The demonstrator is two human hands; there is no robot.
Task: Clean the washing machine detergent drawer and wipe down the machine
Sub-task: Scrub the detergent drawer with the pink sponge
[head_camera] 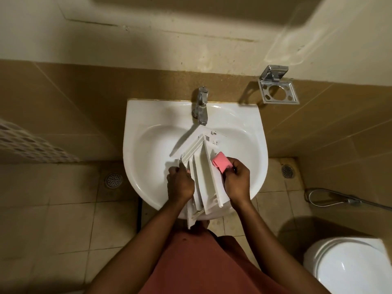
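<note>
1. Bathroom tiles, brown on the wall and beige on the floor, surround a white sink (pixel 144 166) at the centre of the head view, with a chrome tap (pixel 201 107) at its back rim and a toilet (pixel 347 264) at lower right.
2. Your left hand (pixel 180 183) is closed around the near left edge of the detergent drawer (pixel 203 164), which lies tilted across the basin, its far end under the tap.
3. Your right hand (pixel 236 181) pinches a folded pink cloth (pixel 222 163) against the drawer's right side.
4. You appear to be at the drawer-scrubbing step; no water is visibly running.
5. Next, you will likely need to work the cloth along the ribs while the left hand keeps the drawer steady.
</note>
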